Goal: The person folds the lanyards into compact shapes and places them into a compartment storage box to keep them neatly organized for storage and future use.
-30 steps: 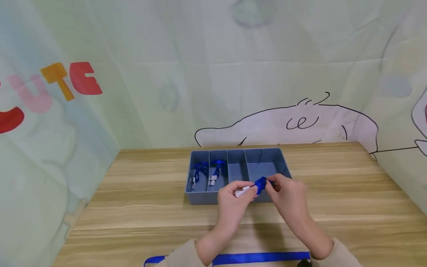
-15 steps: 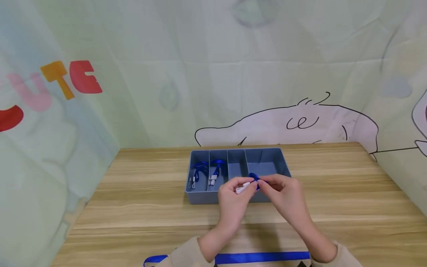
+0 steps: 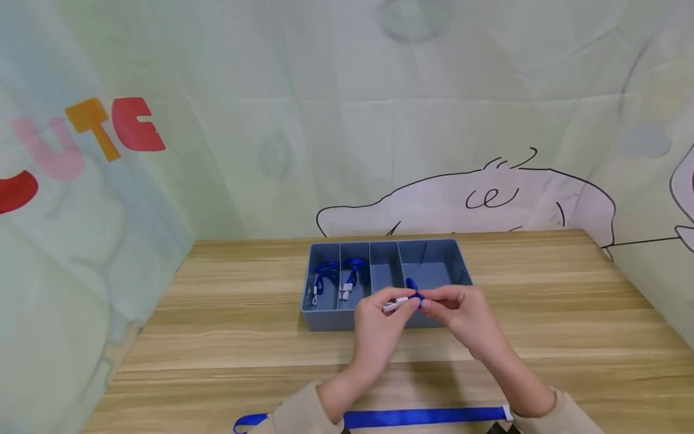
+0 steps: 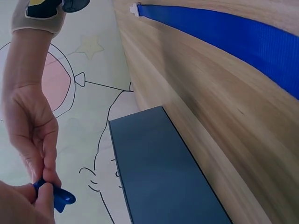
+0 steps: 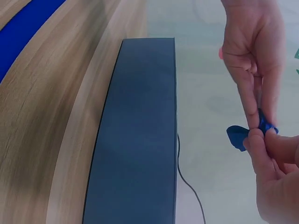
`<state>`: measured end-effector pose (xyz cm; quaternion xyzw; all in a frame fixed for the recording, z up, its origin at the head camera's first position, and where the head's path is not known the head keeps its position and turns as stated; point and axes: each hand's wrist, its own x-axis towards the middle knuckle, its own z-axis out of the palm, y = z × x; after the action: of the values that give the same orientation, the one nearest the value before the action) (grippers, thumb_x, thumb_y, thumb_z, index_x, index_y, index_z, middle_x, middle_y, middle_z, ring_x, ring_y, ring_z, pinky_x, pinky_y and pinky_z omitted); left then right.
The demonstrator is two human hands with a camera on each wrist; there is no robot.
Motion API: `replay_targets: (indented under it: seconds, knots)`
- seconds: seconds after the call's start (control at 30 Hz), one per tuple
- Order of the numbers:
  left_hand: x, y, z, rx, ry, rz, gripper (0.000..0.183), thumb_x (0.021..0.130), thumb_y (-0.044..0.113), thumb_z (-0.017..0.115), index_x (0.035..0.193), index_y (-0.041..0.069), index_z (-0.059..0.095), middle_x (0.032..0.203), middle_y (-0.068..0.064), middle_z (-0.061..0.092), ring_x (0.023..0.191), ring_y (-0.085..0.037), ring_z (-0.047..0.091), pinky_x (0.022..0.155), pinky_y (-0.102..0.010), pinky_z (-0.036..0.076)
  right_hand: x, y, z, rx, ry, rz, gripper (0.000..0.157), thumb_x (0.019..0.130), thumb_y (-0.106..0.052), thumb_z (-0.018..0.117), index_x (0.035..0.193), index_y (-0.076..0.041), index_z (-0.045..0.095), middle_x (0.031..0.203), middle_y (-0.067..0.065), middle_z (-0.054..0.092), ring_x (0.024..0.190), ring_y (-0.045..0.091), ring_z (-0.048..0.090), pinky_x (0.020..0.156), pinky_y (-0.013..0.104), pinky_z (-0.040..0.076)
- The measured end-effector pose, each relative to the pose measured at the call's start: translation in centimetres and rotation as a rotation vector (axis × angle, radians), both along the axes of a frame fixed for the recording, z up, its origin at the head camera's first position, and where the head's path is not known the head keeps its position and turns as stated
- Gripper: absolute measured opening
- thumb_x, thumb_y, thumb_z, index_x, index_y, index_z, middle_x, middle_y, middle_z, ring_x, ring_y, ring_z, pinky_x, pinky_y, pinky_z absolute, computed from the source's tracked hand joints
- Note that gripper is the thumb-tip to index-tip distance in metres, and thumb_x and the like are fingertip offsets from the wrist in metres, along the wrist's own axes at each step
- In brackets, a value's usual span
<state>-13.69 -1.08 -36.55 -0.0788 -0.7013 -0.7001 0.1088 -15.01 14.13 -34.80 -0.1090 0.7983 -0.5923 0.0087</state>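
Note:
My left hand (image 3: 379, 322) pinches a blue lanyard (image 3: 411, 284) close to its white clip (image 3: 394, 305), which sticks out between thumb and forefinger. From the other side my right hand (image 3: 470, 318) pinches the same lanyard, the fingertips of both hands meeting over the front of the divided tray. Most of the lanyard is hidden by the fingers; in the right wrist view a folded blue end (image 5: 237, 137) pokes out beside them. The left wrist view also shows a blue loop (image 4: 65, 197) emerging below the right hand's fingertips.
The grey-blue tray (image 3: 331, 321) stands on the wooden table (image 3: 228, 337). Coiled blue lanyards (image 3: 326, 271) with clips lie in its two left compartments. A flat blue strap (image 3: 428, 417) with a white end piece stretches along the near side, partly under my left sleeve.
My right hand has moved left, against the left fingertips, and the blue bundle between them looks smaller and folded upward. My right sleeve has shifted right, uncovering the strap's white end.

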Motion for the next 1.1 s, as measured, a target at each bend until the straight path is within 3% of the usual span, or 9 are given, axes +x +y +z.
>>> replay_targets:
  seconds: [0.17, 0.23, 0.37, 0.47, 0.53, 0.67, 0.8, 0.97, 1.1]
  knots:
    - [0.1, -0.3, 0.4, -0.032, -0.029, -0.051, 0.017, 0.078, 0.016, 0.076, 0.09, 0.004, 0.073, 0.085, -0.008, 0.07, 0.071, -0.009, 0.063, 0.063, -0.022, 0.054, -0.1, 0.2, 0.0, 0.011, 0.012, -0.019, 0.015, 0.077, -0.004, 0.074, 0.089, 0.005, 0.071, 0.084, 0.013, 0.07, 0.074, 0.015, 0.066, 0.066, 0.027, 0.056]
    - [0.0, -0.4, 0.8, -0.011, -0.074, -0.083, 0.019, 0.077, 0.017, 0.077, 0.089, 0.004, 0.072, 0.086, -0.008, 0.07, 0.073, -0.011, 0.064, 0.064, -0.024, 0.055, -0.2, 0.3, 0.0, -0.016, 0.026, -0.006, 0.016, 0.075, -0.004, 0.076, 0.087, 0.004, 0.071, 0.081, 0.01, 0.069, 0.073, 0.016, 0.065, 0.064, 0.027, 0.056]
    - [-0.2, -1.0, 1.4, 0.067, -0.174, -0.18, 0.023, 0.074, 0.013, 0.079, 0.092, 0.0, 0.071, 0.09, -0.01, 0.067, 0.077, -0.017, 0.065, 0.068, -0.028, 0.056, -0.5, 0.8, -0.2, -0.169, 0.021, 0.068, 0.009, 0.075, -0.003, 0.076, 0.082, -0.009, 0.076, 0.073, -0.001, 0.062, 0.071, 0.013, 0.056, 0.059, 0.022, 0.05]
    - [-0.4, -1.3, 1.6, 0.13, -0.215, -0.245, 0.024, 0.075, 0.007, 0.078, 0.094, -0.004, 0.07, 0.09, -0.012, 0.066, 0.077, -0.02, 0.065, 0.07, -0.03, 0.056, -0.6, 1.1, -0.5, -0.278, -0.021, 0.113, 0.02, 0.078, -0.003, 0.073, 0.079, -0.023, 0.077, 0.071, -0.005, 0.056, 0.071, 0.012, 0.049, 0.058, 0.02, 0.044]
    - [-0.6, -1.4, 1.5, 0.174, -0.233, -0.27, 0.024, 0.075, 0.004, 0.077, 0.095, -0.007, 0.068, 0.089, -0.013, 0.066, 0.076, -0.02, 0.066, 0.071, -0.032, 0.056, -0.6, 1.2, -0.7, -0.294, -0.024, 0.135, 0.022, 0.081, -0.004, 0.07, 0.081, -0.025, 0.077, 0.072, -0.005, 0.057, 0.073, 0.011, 0.05, 0.06, 0.02, 0.044]
    - [-0.7, -1.8, 1.2, 0.237, -0.296, -0.299, 0.025, 0.079, 0.004, 0.073, 0.098, -0.01, 0.066, 0.09, -0.015, 0.068, 0.075, -0.019, 0.068, 0.075, -0.035, 0.055, -0.6, 1.8, -0.9, -0.242, 0.041, 0.234, 0.021, 0.086, -0.005, 0.065, 0.092, -0.022, 0.076, 0.076, -0.004, 0.058, 0.075, 0.011, 0.052, 0.061, 0.021, 0.047]
    - [-0.8, -2.5, 1.2, 0.233, -0.338, -0.299, 0.025, 0.08, 0.007, 0.073, 0.1, -0.009, 0.066, 0.091, -0.015, 0.068, 0.075, -0.019, 0.069, 0.076, -0.033, 0.055, -0.6, 2.9, -0.7, -0.166, 0.141, 0.346, 0.028, 0.083, 0.001, 0.066, 0.105, -0.015, 0.072, 0.08, -0.001, 0.053, 0.073, 0.017, 0.047, 0.056, 0.023, 0.044]
    - [-1.0, -2.9, 1.4, 0.258, -0.389, -0.313, 0.024, 0.081, 0.004, 0.071, 0.1, -0.01, 0.065, 0.086, -0.012, 0.069, 0.073, -0.017, 0.068, 0.075, -0.03, 0.055, -0.8, 3.3, -0.6, 0.006, 0.303, 0.353, 0.056, 0.076, -0.001, 0.075, 0.127, -0.015, 0.057, 0.096, 0.003, 0.051, 0.081, 0.018, 0.045, 0.055, 0.027, 0.044]
    - [-1.0, -3.0, 1.5, 0.292, -0.438, -0.356, 0.024, 0.082, 0.002, 0.069, 0.101, -0.011, 0.064, 0.089, -0.014, 0.068, 0.072, -0.017, 0.068, 0.074, -0.026, 0.055, -1.0, 2.9, -0.7, 0.09, 0.369, 0.368, 0.051, 0.075, -0.004, 0.076, 0.123, -0.01, 0.059, 0.105, 0.003, 0.059, 0.083, 0.014, 0.053, 0.061, 0.027, 0.051]
